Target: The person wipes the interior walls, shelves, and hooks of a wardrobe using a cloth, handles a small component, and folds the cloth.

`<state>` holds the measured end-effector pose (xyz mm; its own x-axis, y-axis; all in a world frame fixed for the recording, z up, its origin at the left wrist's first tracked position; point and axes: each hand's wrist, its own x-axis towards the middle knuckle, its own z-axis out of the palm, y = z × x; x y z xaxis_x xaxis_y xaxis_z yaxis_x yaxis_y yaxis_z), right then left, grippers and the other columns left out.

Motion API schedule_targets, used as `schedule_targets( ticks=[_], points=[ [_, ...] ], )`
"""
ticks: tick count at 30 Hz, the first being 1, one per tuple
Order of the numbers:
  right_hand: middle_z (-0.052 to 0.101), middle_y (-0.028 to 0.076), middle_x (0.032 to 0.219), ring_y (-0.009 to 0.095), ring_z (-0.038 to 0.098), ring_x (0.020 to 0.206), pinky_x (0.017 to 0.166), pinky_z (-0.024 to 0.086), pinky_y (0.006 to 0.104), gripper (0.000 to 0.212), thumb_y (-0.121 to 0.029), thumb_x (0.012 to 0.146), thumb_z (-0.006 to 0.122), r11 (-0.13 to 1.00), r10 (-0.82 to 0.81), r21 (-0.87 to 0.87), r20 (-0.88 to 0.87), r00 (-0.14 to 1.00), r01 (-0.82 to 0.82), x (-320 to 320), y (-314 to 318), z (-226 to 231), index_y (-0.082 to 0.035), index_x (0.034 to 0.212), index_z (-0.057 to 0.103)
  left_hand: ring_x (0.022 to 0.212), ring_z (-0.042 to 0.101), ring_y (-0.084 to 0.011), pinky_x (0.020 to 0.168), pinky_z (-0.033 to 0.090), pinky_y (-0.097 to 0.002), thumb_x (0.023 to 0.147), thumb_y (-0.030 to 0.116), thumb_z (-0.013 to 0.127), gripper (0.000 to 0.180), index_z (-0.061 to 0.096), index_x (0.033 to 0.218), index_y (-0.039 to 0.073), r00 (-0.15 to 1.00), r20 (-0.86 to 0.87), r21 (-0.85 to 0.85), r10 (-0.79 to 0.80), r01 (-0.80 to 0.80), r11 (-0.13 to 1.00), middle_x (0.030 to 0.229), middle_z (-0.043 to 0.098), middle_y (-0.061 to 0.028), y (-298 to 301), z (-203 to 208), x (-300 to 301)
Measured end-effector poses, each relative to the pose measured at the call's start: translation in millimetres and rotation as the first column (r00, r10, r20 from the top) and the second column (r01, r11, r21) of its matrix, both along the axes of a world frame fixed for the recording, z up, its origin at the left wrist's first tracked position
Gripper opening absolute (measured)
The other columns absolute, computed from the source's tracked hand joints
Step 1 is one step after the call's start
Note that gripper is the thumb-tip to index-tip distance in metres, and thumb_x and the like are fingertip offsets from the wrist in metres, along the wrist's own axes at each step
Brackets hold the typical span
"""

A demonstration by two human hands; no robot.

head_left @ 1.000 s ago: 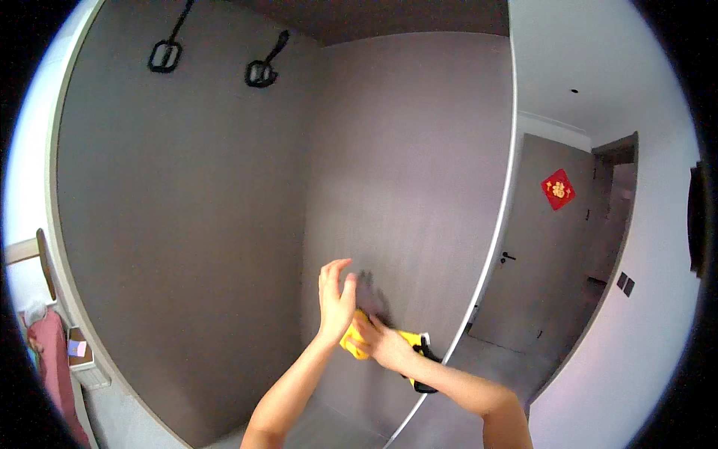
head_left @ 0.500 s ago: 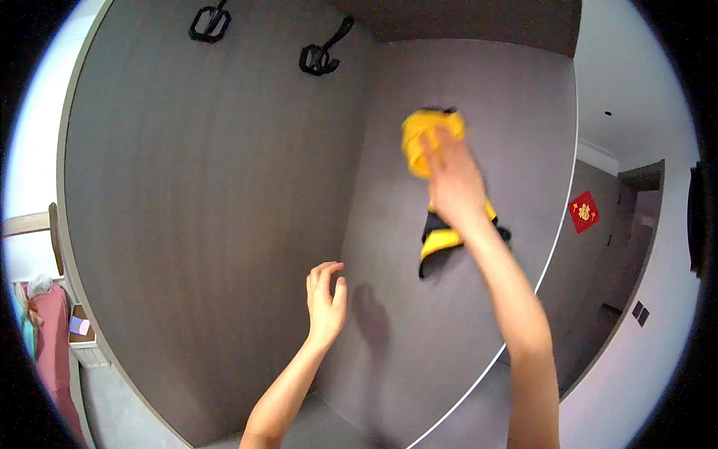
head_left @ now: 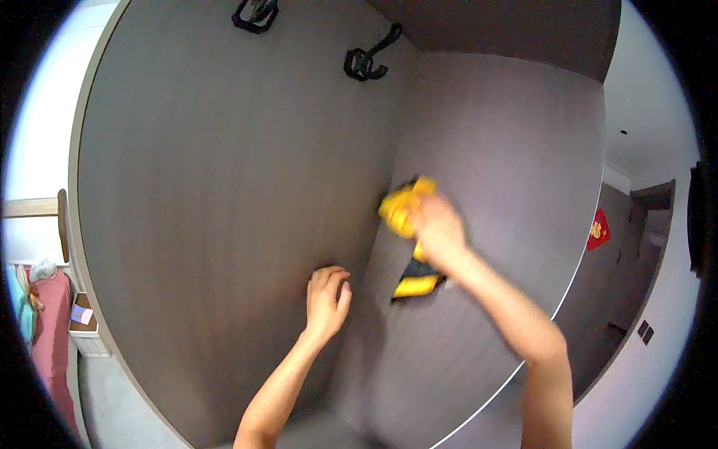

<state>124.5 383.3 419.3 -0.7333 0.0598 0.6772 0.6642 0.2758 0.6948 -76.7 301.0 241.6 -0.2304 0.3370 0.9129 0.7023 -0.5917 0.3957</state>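
A crumpled yellow and black cloth (head_left: 399,212) is bunched under my right hand (head_left: 440,230), against the side panel (head_left: 497,157) of a dark wood-grain cabinet. Its loose end hangs below my wrist, yellow at the bottom. Motion smears the cloth and that hand a little. Lower and to the left, my left hand (head_left: 326,299) is empty with loosely bent fingers and the thumb apart. It is held close to the back panel (head_left: 224,209); whether the fingertips touch it I cannot tell.
Two black hooks (head_left: 365,63) (head_left: 256,15) hang high on the back panel. A dark board (head_left: 516,34) spans the top right. The cabinet's pale edge (head_left: 572,280) curves down the right side. A bed with red bedding (head_left: 52,314) and a white nightstand (head_left: 90,343) stand far left.
My right hand has swept the cloth down and left along the side panel, toward the corner. The view has shifted slightly, and my left hand stays nearly where it was.
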Motion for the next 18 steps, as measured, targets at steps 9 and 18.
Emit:
schedule_targets(
  ticks=[9,18],
  points=[
    [0.048,0.019,0.139,0.034,0.039,0.134,0.113,0.026,0.045,0.046,-0.017,0.092,0.047,0.897,-0.278,0.272,-0.265,0.923,0.348,-46.5,21.0,169.5,-0.007,0.138,0.049,0.115,0.053,-0.0299,0.092,0.04,-0.0438,0.084,0.013,0.061,0.02,0.064,0.101,0.004,0.987,-0.134,0.015,0.093,-0.092,0.996,0.112,0.061,-0.0102,13.5,-0.8,11.1],
    [0.044,0.021,0.143,0.034,0.034,0.138,0.117,0.016,0.0471,0.05,-0.022,0.093,0.04,0.941,-0.329,0.007,-0.205,0.922,0.337,-79.9,21.7,-63.3,-0.003,0.139,0.047,0.112,0.055,-0.0295,0.093,0.041,-0.0454,0.075,0.006,0.065,0.031,0.063,0.106,0.004,0.938,-0.257,0.08,0.232,-0.218,0.973,0.105,0.062,-0.0097,38.5,-28.6,5.1]
  ],
)
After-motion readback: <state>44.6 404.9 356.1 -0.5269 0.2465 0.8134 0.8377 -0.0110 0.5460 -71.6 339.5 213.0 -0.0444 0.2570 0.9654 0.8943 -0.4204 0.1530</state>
